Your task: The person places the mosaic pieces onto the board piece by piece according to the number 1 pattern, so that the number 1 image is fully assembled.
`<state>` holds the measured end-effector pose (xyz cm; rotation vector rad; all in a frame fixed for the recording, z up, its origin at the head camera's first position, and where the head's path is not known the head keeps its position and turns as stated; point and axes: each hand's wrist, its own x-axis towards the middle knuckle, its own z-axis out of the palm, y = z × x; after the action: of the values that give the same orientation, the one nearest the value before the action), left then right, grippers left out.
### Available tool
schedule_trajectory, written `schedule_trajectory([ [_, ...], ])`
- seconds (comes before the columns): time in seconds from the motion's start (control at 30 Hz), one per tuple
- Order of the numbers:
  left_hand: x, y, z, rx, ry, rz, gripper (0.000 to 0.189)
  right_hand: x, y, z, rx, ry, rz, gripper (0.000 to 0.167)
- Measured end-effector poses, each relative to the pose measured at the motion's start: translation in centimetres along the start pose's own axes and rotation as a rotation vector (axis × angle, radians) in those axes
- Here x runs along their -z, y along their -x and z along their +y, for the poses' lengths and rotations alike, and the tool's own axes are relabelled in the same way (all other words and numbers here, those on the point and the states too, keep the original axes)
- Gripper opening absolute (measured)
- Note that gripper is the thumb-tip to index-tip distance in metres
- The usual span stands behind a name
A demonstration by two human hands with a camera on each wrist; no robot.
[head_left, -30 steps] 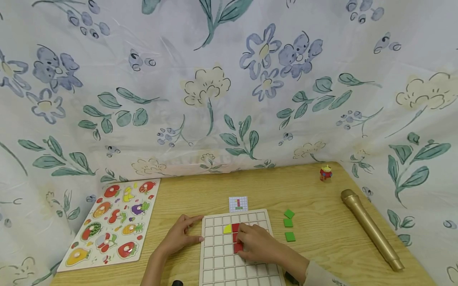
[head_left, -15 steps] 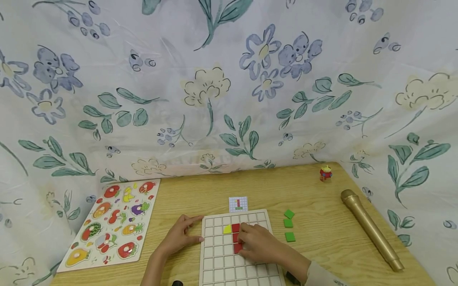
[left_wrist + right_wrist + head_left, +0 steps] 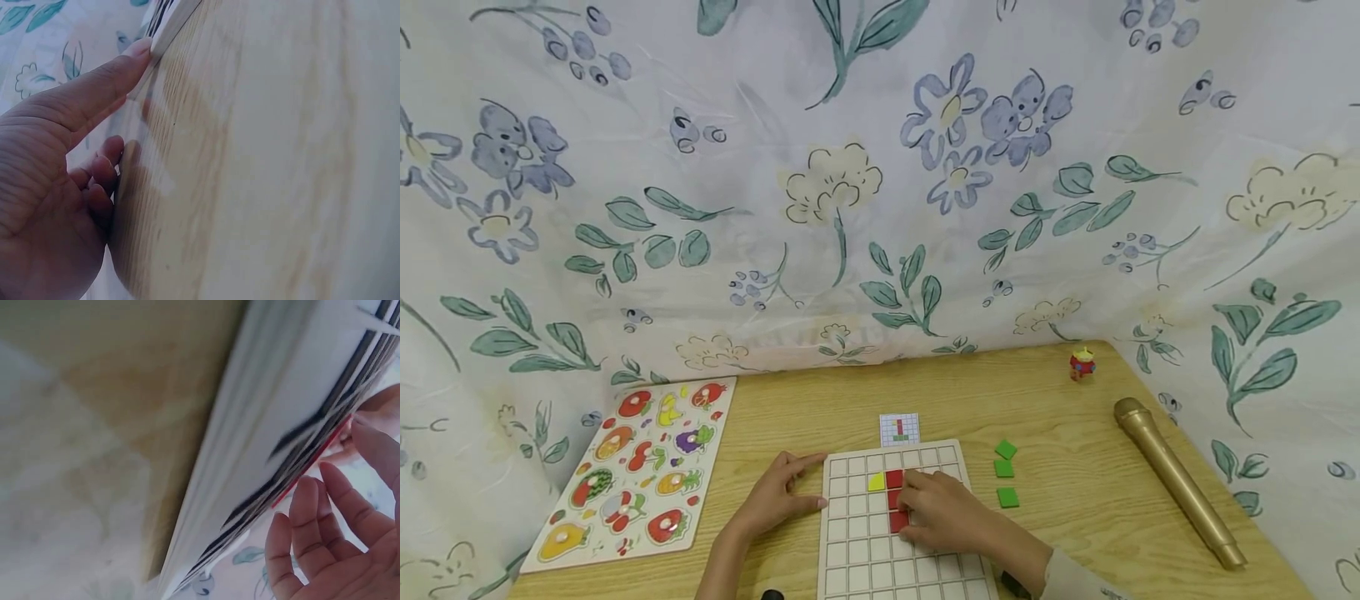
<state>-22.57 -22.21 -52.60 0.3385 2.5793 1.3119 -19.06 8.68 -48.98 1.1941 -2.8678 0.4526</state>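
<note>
A cream grid board [image 3: 859,552] lies on the table. A yellow tile [image 3: 877,482] with a slanted corner sits in one of its squares, beside a column of red tiles [image 3: 894,478]. My right hand [image 3: 942,512] is over the board, its bent fingertips and thumb touching the red tiles and covering part of them. In the right wrist view a red edge [image 3: 312,459] shows by those fingers. My left hand [image 3: 775,493] rests at the board's left edge, thumb and index finger spread against it; in the left wrist view the thumb [image 3: 103,87] touches the edge.
A small pattern card [image 3: 899,428] lies behind the board. Several green tiles [image 3: 1008,497] are to its right. A fruit puzzle board [image 3: 647,467] is on the left; a gold microphone [image 3: 1180,483] and a small toy figure [image 3: 1082,364] are on the right. A floral curtain hangs behind.
</note>
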Motion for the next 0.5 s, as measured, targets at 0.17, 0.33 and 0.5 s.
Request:
schedule_trajectory([
  [0.17,0.0,0.0,0.1,0.002,0.005,0.000,0.069,1.0,0.4,0.9,-0.024,-0.054,0.060,0.022],
  [0.33,0.1,0.0,0.1,0.003,0.013,0.005,0.069,2.1,0.8,2.6,-0.086,-0.084,0.112,0.021],
  [0.5,0.1,0.1,0.1,0.006,0.016,0.001,0.069,3.0,1.6,4.3,-0.151,-0.064,0.146,0.022],
])
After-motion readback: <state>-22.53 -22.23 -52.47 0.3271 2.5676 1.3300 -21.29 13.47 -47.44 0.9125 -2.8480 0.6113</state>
